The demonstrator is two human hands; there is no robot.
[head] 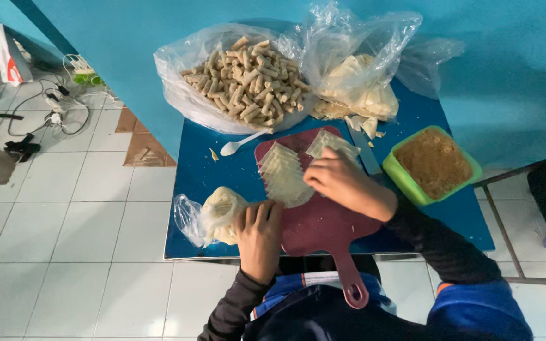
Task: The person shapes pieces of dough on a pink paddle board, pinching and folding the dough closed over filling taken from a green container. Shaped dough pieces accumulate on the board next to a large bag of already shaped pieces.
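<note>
Two wrapper stacks (pixel 284 177), two hands (pixel 342 183), one board (pixel 323 227)

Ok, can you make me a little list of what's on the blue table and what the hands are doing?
table: blue top
cutting board: dark red, with handle
wrappers: pale stacks fanned on the board
left hand: resting on a bagged wrapper bundle
right hand: on the wrappers
big bag: full of rolled sticks
second bag: pale scraps
green tub: brown filling
spoon: white plastic
</note>
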